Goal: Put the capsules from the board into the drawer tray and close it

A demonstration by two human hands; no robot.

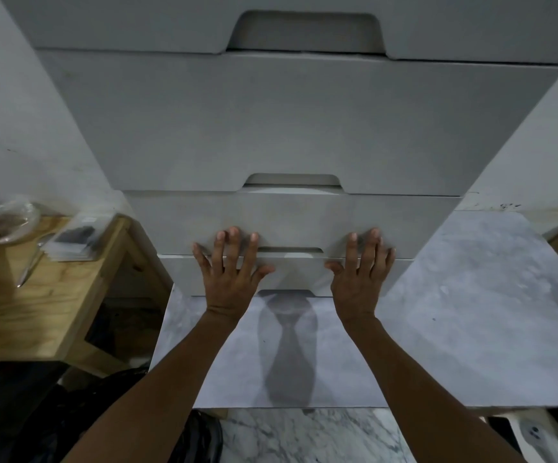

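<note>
Pressed drawer (291, 222); contents hidden.
Flat on its front lie left hand (229, 272) and right hand (359, 275), fingers straight, grasping nothing.

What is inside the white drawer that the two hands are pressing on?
Nothing inside shows. The white drawer has a flat front that covers whatever it holds. All you can see there is the left hand and the right hand, lying flat on it with straight fingers.

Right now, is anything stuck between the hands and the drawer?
Nothing visible. The left hand and the right hand both lie flat, fingers straight, directly on the drawer front.
</note>
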